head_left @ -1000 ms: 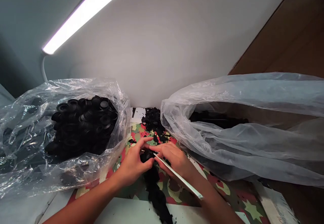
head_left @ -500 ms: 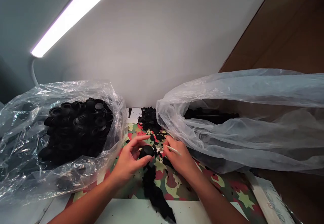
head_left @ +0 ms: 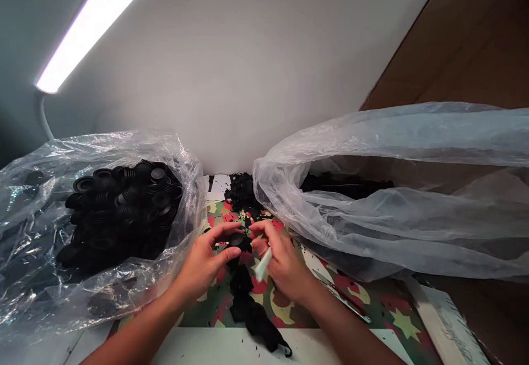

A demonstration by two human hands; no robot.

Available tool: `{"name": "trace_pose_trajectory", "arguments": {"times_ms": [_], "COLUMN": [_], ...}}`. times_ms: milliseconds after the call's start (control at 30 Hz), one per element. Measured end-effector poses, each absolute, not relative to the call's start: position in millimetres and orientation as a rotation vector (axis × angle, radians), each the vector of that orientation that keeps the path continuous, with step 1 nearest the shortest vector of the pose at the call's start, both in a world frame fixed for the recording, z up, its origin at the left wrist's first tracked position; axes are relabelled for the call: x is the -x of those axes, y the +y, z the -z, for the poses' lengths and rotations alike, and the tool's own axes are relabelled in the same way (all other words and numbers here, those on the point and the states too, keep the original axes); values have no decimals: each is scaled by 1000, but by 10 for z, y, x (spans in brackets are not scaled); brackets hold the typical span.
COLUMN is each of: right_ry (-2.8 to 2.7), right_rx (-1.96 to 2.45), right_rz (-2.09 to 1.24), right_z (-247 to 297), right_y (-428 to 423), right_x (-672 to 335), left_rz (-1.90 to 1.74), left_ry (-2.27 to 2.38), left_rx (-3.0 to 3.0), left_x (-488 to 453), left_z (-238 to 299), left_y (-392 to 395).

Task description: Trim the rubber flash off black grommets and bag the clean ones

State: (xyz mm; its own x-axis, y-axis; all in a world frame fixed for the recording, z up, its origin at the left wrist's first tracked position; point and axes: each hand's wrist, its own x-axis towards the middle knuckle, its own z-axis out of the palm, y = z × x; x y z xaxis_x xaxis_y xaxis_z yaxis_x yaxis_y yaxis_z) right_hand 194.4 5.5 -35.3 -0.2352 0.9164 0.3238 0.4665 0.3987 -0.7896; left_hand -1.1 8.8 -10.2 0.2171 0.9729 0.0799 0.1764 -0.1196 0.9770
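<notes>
My left hand curls around a small black round cap, with thumb and forefinger arched at its edge; its other fingers are partly hidden. Close by on the right, my right hand grips a pale, thin stick-like tool, blurred by motion, its end pointing down and toward me. The right fingertips hover beside the cap, and I cannot tell whether they touch it. Below both hands, a row of black pieces runs toward me across the patterned mat.
A clear plastic bag full of black ribbed caps lies left. Another bag with dark contents gapes at right, before cardboard. Black scraps are heaped behind the hands. A slim metal tool lies beside my right forearm.
My right hand has turned, and the pale tool now points down toward me instead of lying across the fingers. The cap has shifted slightly up and left. The camera view has moved a little.
</notes>
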Motion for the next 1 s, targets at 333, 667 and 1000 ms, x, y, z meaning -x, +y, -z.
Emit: {"name": "trace_pose_trajectory", "arguments": {"times_ms": [333, 667, 1000], "right_ry": [-2385, -2416, -2403], "right_rx": [1121, 1081, 908], "right_rz": [-76, -81, -294], "right_z": [478, 508, 476], "right_y": [172, 155, 162], "right_x": [-1889, -1869, -1915], "left_rz": [-873, -818, -638], "left_ry": [1141, 1205, 1180], "left_rx": [-1875, -1967, -2106], "left_x": [45, 62, 99], "left_z": [6, 52, 15], "left_y": [104, 83, 101]}}
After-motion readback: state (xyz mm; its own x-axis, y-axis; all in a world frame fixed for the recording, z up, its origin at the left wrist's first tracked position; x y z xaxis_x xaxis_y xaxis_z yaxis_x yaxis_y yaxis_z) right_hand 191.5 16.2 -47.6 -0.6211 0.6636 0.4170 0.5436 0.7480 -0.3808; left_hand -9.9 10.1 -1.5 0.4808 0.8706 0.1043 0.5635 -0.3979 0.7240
